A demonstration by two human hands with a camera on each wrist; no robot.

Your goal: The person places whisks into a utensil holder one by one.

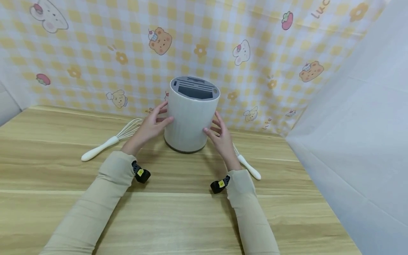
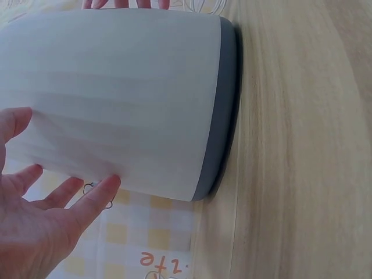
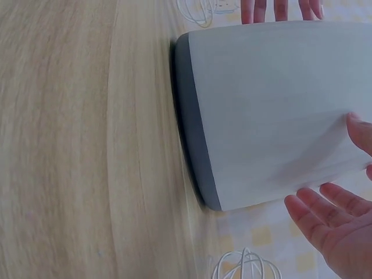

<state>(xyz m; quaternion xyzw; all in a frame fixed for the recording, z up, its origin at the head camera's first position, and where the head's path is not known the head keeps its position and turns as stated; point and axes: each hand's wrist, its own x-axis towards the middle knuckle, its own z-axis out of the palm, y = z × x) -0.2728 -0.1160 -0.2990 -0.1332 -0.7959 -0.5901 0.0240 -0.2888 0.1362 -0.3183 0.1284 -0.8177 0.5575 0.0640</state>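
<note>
A white oval knife holder (image 1: 189, 122) with a slotted grey top (image 1: 195, 88) stands upright near the back of the table, its dark base (image 2: 220, 122) at the tabletop. My left hand (image 1: 151, 124) is at its left side, thumb toward the front and fingertips at the side wall. On the opposite side, my right hand (image 1: 223, 140) has its thumb against the front, with its fairly straight fingers (image 3: 311, 215) at the side edge. Both palms are away from the wall. The wide top opening looks dark inside.
A white-handled whisk (image 1: 100, 148) lies left of the holder, its wires partly behind my left hand. Another whisk (image 1: 250, 168) lies to the right beside my right wrist. A yellow checked cloth (image 1: 137, 74) hangs behind the wooden table (image 1: 172, 219); a white sheet (image 1: 353, 141) hangs on the right.
</note>
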